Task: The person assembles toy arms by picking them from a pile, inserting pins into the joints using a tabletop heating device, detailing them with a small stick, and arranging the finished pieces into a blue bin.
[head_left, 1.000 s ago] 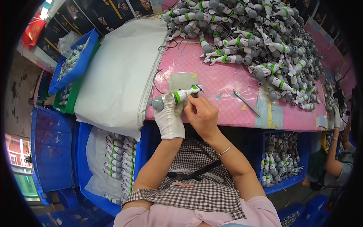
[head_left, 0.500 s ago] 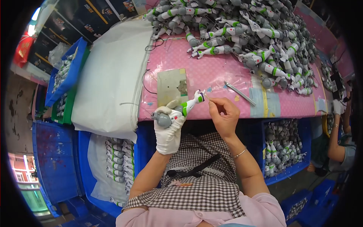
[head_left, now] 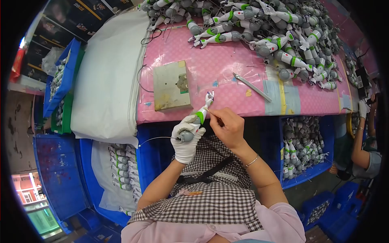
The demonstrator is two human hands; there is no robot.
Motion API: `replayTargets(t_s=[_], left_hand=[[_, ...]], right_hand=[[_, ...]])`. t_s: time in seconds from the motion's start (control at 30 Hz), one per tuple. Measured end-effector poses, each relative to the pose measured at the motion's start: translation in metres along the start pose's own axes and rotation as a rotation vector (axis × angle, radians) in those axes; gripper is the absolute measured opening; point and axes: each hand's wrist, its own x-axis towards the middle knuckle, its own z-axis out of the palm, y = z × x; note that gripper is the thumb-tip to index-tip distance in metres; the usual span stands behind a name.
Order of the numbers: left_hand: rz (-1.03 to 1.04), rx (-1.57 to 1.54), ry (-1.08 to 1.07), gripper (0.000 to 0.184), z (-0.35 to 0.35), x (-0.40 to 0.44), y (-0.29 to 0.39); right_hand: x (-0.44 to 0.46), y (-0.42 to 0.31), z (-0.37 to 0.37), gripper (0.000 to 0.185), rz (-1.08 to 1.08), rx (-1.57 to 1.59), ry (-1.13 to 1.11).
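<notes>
My left hand (head_left: 185, 145), in a white glove, is wrapped round a toy arm (head_left: 200, 116) with a grey ball end, a green band and a small white hand pointing up. A thin wire trails left from its grey end. Bare and pinched, my right hand (head_left: 229, 128) has its fingertips at the toy arm's wrist. What lies between those fingertips is too small to make out. Just beyond, on the pink table covering (head_left: 227, 100), stands a metal block (head_left: 168, 91). A craft knife (head_left: 253, 88) lies to its right.
A large heap of toy arms (head_left: 283, 48) covers the far right of the table. White sheets (head_left: 107, 77) are stacked at left. Blue bins of toy arms (head_left: 304, 150) stand below the table, right and left. A co-worker's arm (head_left: 358, 141) shows at far right.
The toy arm has tilted more upright in my left hand. My right hand has come left and down, from the toy's fingers to its wrist. The view has shifted slightly.
</notes>
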Motion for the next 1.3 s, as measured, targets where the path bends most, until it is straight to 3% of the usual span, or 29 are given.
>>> replayTargets(t_s=[0.43,0.6,0.9,1.03,1.1,1.23,1.3], left_hand=[[-0.08,-0.093,0.065,0.039,0.004,-0.003,-0.001],[-0.073,-0.091,0.053,0.039,0.003,0.0,-0.001],[-0.132,-0.173,0.119,0.039,0.008,0.0,0.004],[-0.13,-0.157,0.122,0.039,0.009,-0.001,0.002],[-0.132,-0.17,0.099,0.039,0.008,-0.001,0.002],[-0.128,-0.16,0.099,0.038,0.009,0.0,0.003],[-0.035,0.006,0.082,0.039,0.007,0.0,0.004]], right_hand=[[0.004,0.006,-0.004,0.011,-0.031,0.092,-0.149],[0.009,0.001,-0.001,0.009,0.138,0.101,0.034],[0.01,0.005,-0.002,0.008,0.08,0.101,-0.052],[0.008,0.007,0.001,0.007,0.112,0.107,0.018],[0.009,0.007,-0.004,0.006,0.074,0.1,-0.091],[0.009,0.005,0.0,0.008,0.159,0.134,0.039],[0.008,0.006,0.0,0.008,0.129,0.161,0.0]])
